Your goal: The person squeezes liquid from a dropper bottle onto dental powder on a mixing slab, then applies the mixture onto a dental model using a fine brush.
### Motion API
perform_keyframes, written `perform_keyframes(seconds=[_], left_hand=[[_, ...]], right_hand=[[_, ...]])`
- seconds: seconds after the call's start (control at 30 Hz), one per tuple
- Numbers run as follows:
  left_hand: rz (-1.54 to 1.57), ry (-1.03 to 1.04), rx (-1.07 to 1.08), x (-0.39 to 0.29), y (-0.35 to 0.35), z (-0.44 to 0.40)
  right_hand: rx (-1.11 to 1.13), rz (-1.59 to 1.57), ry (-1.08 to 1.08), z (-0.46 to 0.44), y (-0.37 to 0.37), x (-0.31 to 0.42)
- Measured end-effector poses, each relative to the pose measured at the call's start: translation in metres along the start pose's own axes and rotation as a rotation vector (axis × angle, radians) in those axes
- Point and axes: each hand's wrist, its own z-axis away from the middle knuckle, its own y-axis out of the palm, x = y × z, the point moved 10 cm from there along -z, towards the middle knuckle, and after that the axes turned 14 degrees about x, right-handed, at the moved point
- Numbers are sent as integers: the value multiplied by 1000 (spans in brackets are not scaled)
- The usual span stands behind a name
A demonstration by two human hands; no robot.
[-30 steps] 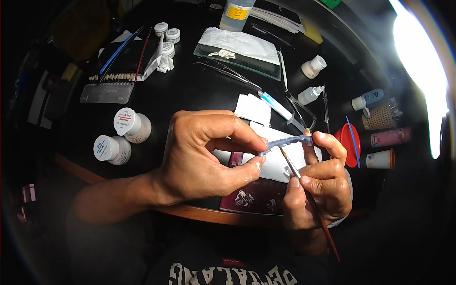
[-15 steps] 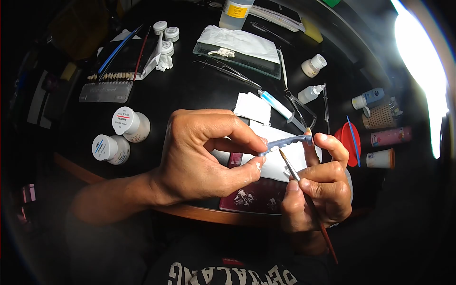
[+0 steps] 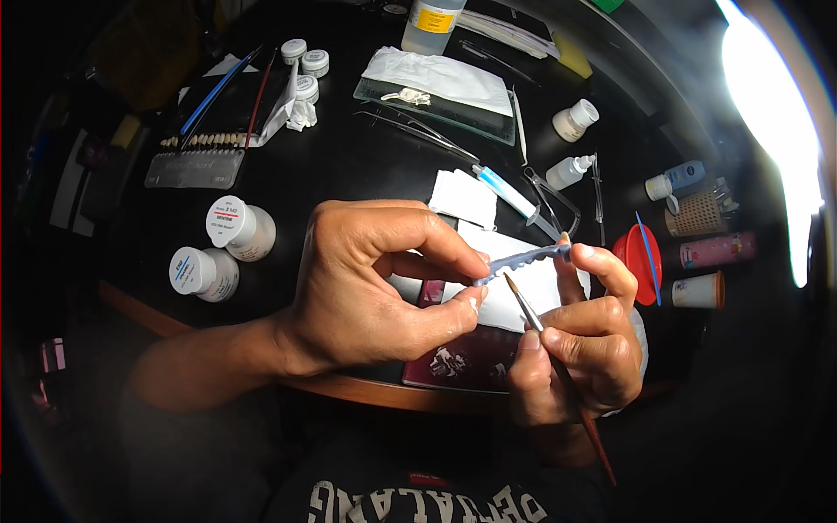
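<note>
My left hand point(image 3: 375, 279) pinches the near end of a curved blue-grey dental piece point(image 3: 530, 258) between thumb and fingertips. Small white tooth-like bumps run along the underside of this piece. A fine brush point(image 3: 527, 311) with a metal ferrule and a reddish-brown handle is gripped between the thumb and fingers of my right hand point(image 3: 588, 349). Its tip is at the white part, close to my left fingertips. The raised fingers of my right hand also touch the far end of the piece. White powder marks my left thumb.
Below the hands lie white paper point(image 3: 497, 305) and a maroon plate point(image 3: 427, 370) with white smears. Two lidded jars point(image 3: 253, 235) stand at left. Beyond are a syringe point(image 3: 506, 190), a glass slab point(image 3: 471, 125), and a shade guide point(image 3: 193, 168). A red bowl point(image 3: 639, 261) sits at right.
The brush tip has moved slightly left and up along the dental piece, with my right hand shifting a little the same way. My left hand stays almost still.
</note>
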Motion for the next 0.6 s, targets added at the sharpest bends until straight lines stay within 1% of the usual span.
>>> perform_keyframes(seconds=[0.07, 0.17, 0.27, 0.37, 0.6], left_hand=[[1, -1, 3, 0, 0, 0], [97, -41, -10, 6, 1, 0], [254, -130, 16, 15, 5, -1], [310, -215, 43, 19, 8, -2], [372, -268, 47, 22, 8, -2]], right_hand=[[2, -6, -6, 0, 1, 0], [-7, -42, 5, -1, -2, 1], [-74, -120, 41, 2, -6, -5], [-68, -130, 39, 2, -8, -8], [-57, -106, 36, 2, -5, -8]])
